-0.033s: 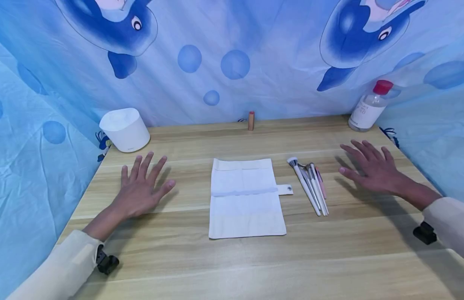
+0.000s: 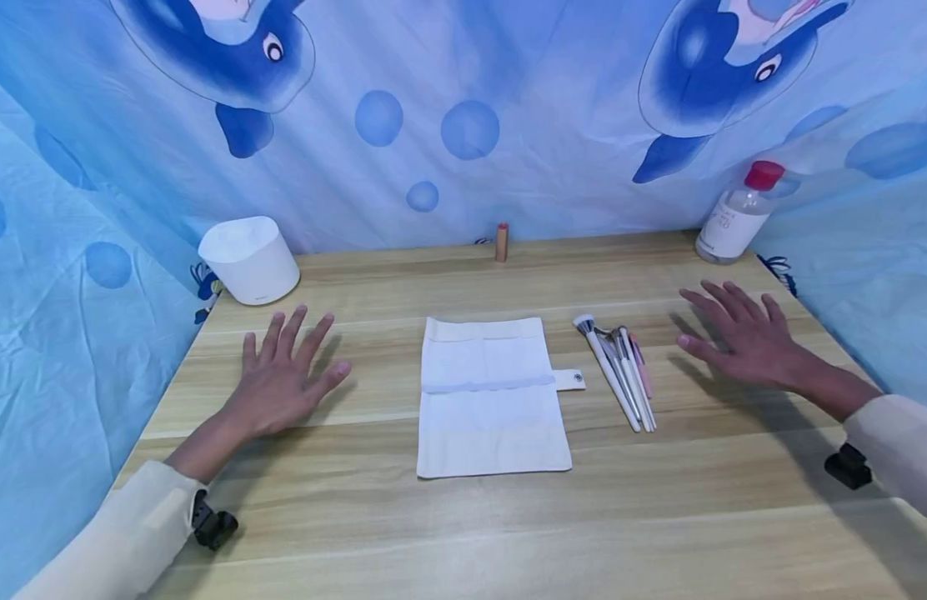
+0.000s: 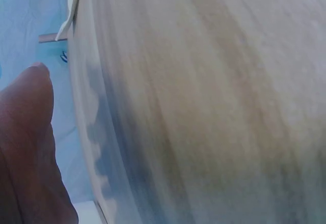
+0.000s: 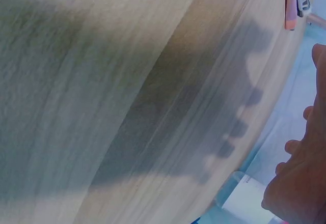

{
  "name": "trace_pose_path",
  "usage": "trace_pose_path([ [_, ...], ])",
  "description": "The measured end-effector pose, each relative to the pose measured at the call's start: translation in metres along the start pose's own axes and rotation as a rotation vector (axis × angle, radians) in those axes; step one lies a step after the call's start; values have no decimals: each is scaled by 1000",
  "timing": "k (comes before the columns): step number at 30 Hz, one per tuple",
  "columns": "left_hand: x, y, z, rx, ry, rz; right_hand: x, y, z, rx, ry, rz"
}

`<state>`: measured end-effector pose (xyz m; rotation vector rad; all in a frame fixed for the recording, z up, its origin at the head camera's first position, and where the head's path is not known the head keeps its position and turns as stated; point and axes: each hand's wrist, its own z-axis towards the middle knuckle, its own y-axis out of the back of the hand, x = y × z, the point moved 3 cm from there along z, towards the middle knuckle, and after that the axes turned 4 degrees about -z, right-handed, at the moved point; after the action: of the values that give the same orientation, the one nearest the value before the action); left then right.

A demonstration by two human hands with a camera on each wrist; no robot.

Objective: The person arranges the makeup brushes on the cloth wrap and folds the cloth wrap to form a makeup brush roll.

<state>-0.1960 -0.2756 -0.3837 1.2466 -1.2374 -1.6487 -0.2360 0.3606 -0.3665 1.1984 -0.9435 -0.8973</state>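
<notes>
A white fabric brush pouch (image 2: 493, 433) lies unfolded at the middle of the table, its snap tab (image 2: 569, 380) pointing right. Right of it is a small pile of makeup brushes (image 2: 617, 375), most with white handles and one pink. My left hand (image 2: 279, 379) hovers over the table left of the pouch, fingers spread, holding nothing. On the far side of the brushes, my right hand (image 2: 749, 337) is likewise spread and holds nothing. In the right wrist view, a pink brush end (image 4: 291, 10) shows at the top right.
A white rounded container (image 2: 249, 262) stands at the table's back left corner. A brown lipstick-like tube (image 2: 502, 243) is upright at the back edge. At the back right stands a clear bottle (image 2: 734, 221) with a red cap. Blue printed cloth (image 2: 463, 67) hangs behind the table (image 2: 508, 542).
</notes>
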Motion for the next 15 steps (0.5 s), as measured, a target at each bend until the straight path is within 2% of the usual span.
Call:
trace_pose_path([
  [3,-4,1,0,4,-23,-5,3,3,2,-45,23,12],
  [7,-16,0,3,2,-96,1,15,11,7,-127,67,65],
  [15,-50,-4,10,-31,-257,5,48,14,20,-139,87,104],
])
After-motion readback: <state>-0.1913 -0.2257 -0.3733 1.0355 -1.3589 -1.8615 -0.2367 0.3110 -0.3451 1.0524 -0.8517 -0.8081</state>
